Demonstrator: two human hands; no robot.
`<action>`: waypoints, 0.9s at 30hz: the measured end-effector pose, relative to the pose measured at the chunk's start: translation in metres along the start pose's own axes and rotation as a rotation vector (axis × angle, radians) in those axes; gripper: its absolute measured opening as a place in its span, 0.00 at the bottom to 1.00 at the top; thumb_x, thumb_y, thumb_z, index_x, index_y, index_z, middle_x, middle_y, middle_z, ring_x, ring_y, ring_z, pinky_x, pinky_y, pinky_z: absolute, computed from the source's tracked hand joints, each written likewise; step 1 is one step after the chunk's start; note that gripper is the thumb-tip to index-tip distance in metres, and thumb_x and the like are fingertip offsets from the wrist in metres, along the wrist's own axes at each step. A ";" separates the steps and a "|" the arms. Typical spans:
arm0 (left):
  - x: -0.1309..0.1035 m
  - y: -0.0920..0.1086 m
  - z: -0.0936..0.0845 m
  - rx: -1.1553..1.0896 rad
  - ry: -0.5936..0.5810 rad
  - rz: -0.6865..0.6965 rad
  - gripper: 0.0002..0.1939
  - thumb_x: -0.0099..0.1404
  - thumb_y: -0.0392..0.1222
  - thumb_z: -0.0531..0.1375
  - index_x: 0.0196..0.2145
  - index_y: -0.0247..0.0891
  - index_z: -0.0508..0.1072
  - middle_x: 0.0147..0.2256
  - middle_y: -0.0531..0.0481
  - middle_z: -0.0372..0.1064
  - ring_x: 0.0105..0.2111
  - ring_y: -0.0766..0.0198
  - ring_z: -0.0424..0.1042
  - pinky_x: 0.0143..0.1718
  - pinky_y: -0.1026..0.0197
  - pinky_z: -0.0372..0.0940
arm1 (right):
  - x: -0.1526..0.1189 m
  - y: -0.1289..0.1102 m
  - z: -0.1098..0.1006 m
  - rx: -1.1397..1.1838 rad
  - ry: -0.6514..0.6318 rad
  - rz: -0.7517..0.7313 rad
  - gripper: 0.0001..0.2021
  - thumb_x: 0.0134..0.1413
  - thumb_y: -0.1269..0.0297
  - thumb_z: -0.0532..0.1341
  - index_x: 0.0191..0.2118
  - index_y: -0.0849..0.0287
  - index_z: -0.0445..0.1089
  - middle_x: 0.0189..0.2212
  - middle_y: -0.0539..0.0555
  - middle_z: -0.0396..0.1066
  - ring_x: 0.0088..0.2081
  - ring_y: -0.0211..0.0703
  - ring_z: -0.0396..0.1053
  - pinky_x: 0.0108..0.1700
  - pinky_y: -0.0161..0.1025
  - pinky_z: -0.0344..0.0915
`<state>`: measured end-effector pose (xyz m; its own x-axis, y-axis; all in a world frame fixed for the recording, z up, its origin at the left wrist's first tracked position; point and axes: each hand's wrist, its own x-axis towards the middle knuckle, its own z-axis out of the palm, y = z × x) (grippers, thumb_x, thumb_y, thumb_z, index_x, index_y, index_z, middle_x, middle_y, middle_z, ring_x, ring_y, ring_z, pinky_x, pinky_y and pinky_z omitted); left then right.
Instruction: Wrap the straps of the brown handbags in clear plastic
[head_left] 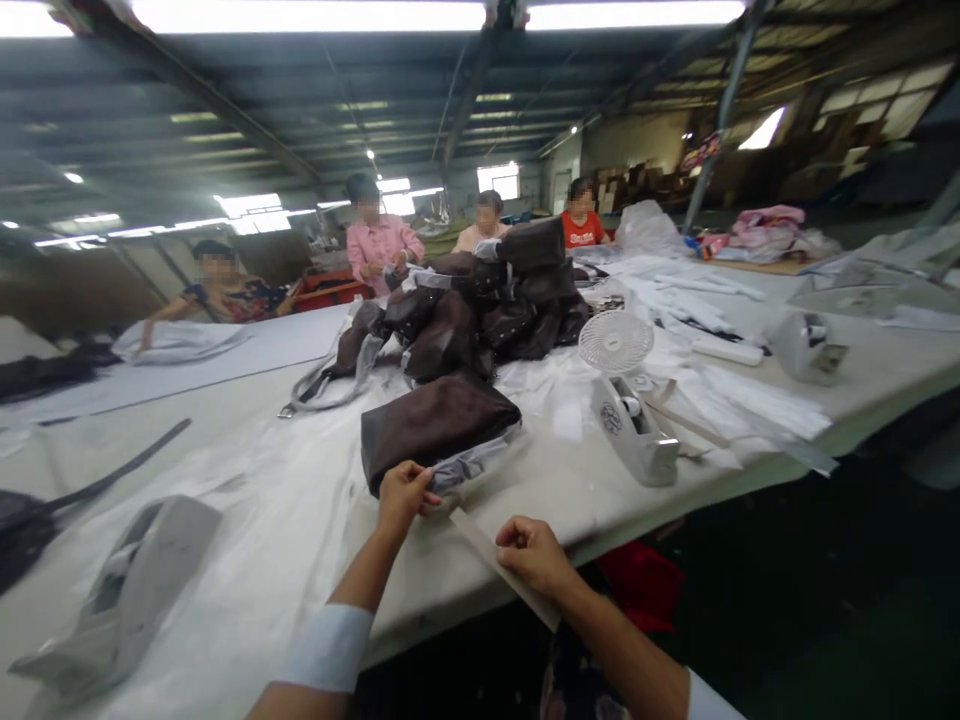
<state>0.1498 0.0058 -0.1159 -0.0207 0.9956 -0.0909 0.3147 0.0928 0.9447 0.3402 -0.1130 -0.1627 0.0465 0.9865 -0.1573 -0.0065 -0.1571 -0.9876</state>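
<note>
A dark brown handbag (439, 420) lies on its side at the near part of the table, its strap (476, 462) wrapped in pale grey material. My left hand (405, 495) is closed at the bag's near edge, thumb and fingers pinching the end of the wrapped strap. Over the table's front edge, my right hand (532, 555) pinches a narrow beige strip (480, 543), which looks like paper or card. The strip slants from near my left hand down below my right wrist. Right behind the bag rises a heap of similar brown bags (457, 320).
A grey tape dispenser (637, 440) and a small white fan (615, 342) stand to the right. Another dispenser (142, 590) is at left, a third (806, 345) far right. White sheets (750, 395) lie on the table (420, 610). Several people work across it, including one in pink (382, 240).
</note>
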 end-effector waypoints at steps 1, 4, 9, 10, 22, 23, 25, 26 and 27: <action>0.004 0.007 0.000 -0.021 -0.016 -0.019 0.09 0.52 0.44 0.61 0.23 0.38 0.65 0.12 0.54 0.65 0.15 0.59 0.70 0.12 0.65 0.60 | 0.004 0.000 0.002 0.020 0.025 -0.005 0.07 0.30 0.75 0.57 0.24 0.62 0.67 0.17 0.44 0.61 0.21 0.32 0.56 0.24 0.32 0.50; 0.011 0.027 -0.001 -0.071 -0.056 -0.074 0.09 0.50 0.42 0.62 0.22 0.36 0.64 0.12 0.53 0.66 0.14 0.62 0.68 0.11 0.65 0.61 | 0.016 0.000 0.007 0.101 0.076 -0.018 0.07 0.31 0.76 0.58 0.23 0.62 0.67 0.17 0.44 0.61 0.21 0.32 0.56 0.24 0.32 0.51; 0.014 0.049 -0.001 -0.125 -0.077 -0.126 0.09 0.50 0.38 0.63 0.21 0.35 0.64 0.12 0.53 0.65 0.14 0.65 0.67 0.10 0.68 0.61 | 0.038 -0.005 0.019 0.212 0.106 -0.026 0.07 0.31 0.74 0.60 0.24 0.61 0.67 0.15 0.42 0.61 0.18 0.32 0.55 0.22 0.32 0.49; 0.014 0.051 -0.001 -0.134 -0.076 -0.130 0.10 0.50 0.37 0.63 0.21 0.35 0.64 0.12 0.54 0.64 0.14 0.65 0.67 0.10 0.68 0.61 | 0.042 -0.006 0.021 0.231 0.113 -0.035 0.07 0.31 0.74 0.60 0.24 0.61 0.67 0.15 0.42 0.61 0.18 0.32 0.55 0.22 0.31 0.50; -0.003 0.044 0.013 -0.205 -0.034 -0.237 0.11 0.52 0.30 0.63 0.32 0.31 0.65 0.20 0.53 0.67 0.15 0.66 0.68 0.09 0.69 0.61 | 0.079 -0.016 0.046 0.450 0.086 -0.182 0.12 0.31 0.63 0.67 0.27 0.61 0.71 0.23 0.48 0.70 0.25 0.38 0.65 0.29 0.35 0.62; -0.004 0.042 0.014 -0.209 -0.031 -0.248 0.11 0.53 0.29 0.63 0.33 0.30 0.65 0.20 0.52 0.67 0.15 0.66 0.68 0.09 0.68 0.61 | 0.080 -0.014 0.047 0.457 0.065 -0.185 0.12 0.32 0.62 0.67 0.27 0.62 0.71 0.23 0.49 0.70 0.24 0.38 0.64 0.28 0.35 0.62; -0.006 0.039 0.014 -0.216 -0.044 -0.269 0.10 0.53 0.29 0.63 0.33 0.29 0.66 0.21 0.50 0.68 0.15 0.66 0.69 0.09 0.68 0.62 | 0.081 -0.009 0.045 0.462 0.023 -0.186 0.12 0.33 0.62 0.67 0.27 0.63 0.72 0.21 0.48 0.69 0.22 0.36 0.62 0.26 0.35 0.60; -0.007 0.037 0.014 -0.219 -0.058 -0.277 0.08 0.54 0.29 0.62 0.32 0.28 0.67 0.21 0.49 0.68 0.16 0.66 0.69 0.10 0.69 0.62 | 0.081 -0.006 0.044 0.461 0.000 -0.186 0.12 0.33 0.61 0.67 0.27 0.63 0.73 0.21 0.48 0.69 0.21 0.35 0.62 0.25 0.34 0.60; -0.008 0.035 0.014 -0.222 -0.071 -0.283 0.07 0.54 0.29 0.62 0.32 0.28 0.67 0.21 0.49 0.68 0.16 0.67 0.69 0.10 0.69 0.62 | 0.081 -0.003 0.042 0.458 -0.023 -0.187 0.12 0.34 0.61 0.67 0.28 0.63 0.73 0.21 0.48 0.69 0.21 0.35 0.61 0.25 0.34 0.59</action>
<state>0.1746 0.0005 -0.0871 -0.0089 0.9277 -0.3733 0.0925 0.3725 0.9234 0.3022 -0.0310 -0.1724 0.0669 0.9974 0.0282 -0.4389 0.0548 -0.8969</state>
